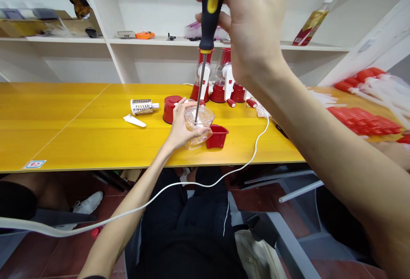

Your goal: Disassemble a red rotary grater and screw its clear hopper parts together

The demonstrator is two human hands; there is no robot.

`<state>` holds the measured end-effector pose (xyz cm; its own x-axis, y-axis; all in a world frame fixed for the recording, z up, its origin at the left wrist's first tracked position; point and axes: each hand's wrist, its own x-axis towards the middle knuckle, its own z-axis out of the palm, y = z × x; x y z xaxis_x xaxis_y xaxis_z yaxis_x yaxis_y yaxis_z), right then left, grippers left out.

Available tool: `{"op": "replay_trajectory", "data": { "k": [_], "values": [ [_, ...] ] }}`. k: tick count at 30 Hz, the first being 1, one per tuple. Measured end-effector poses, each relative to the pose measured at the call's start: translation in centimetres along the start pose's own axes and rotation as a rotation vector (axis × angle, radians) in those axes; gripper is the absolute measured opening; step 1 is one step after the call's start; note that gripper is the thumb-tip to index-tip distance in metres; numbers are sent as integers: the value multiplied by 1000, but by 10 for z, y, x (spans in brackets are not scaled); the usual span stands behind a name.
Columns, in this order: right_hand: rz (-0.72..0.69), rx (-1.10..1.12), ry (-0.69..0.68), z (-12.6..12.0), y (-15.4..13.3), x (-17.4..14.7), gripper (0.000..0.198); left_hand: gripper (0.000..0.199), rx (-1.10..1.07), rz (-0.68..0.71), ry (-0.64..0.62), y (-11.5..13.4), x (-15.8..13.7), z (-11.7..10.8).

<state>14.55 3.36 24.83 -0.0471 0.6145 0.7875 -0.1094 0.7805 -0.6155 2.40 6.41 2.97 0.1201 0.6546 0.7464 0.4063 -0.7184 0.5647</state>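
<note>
Raised high at the top of the view, my right hand grips the black-and-yellow handle of a screwdriver. Its long metal shaft points down, and the tip reaches into a clear plastic housing. My left hand is closed around that housing and holds it tilted above the yellow table. Whether the tip sits on a screw is too small to tell. Just right of the housing stands a red plastic hopper. Behind my left hand is a red base.
A metal grating drum and a white handle piece lie to the left. Assembled red-and-white rotary graters line the back. A white cable crosses the table's front edge. Red parts are piled at right, below a shelf bottle.
</note>
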Motion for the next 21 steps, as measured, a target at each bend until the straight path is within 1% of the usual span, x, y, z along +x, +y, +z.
{"op": "replay_trajectory", "data": {
  "k": [3,7,9,11,13,16,18,21],
  "values": [
    [43,43,12,-1,1,1,20,85,1,0,-3,1,0,-1],
    [120,-20,44,1,2,4,27,86,6,-12,-18,3,0,-2],
    [127,-57,71,2,3,4,34,87,-2,-14,-15,3,0,-2],
    [105,-66,53,3,4,4,37,87,-8,-14,-13,3,0,-2],
    [85,-46,16,2,5,5,33,86,-7,-12,-11,2,0,-1],
    [104,-12,-27,1,4,4,29,85,4,0,-4,2,0,-1],
    [127,-15,-36,2,2,3,34,85,13,8,-1,3,0,-1],
    [135,-53,-9,2,0,2,34,85,13,13,5,2,1,0]
  ]
}}
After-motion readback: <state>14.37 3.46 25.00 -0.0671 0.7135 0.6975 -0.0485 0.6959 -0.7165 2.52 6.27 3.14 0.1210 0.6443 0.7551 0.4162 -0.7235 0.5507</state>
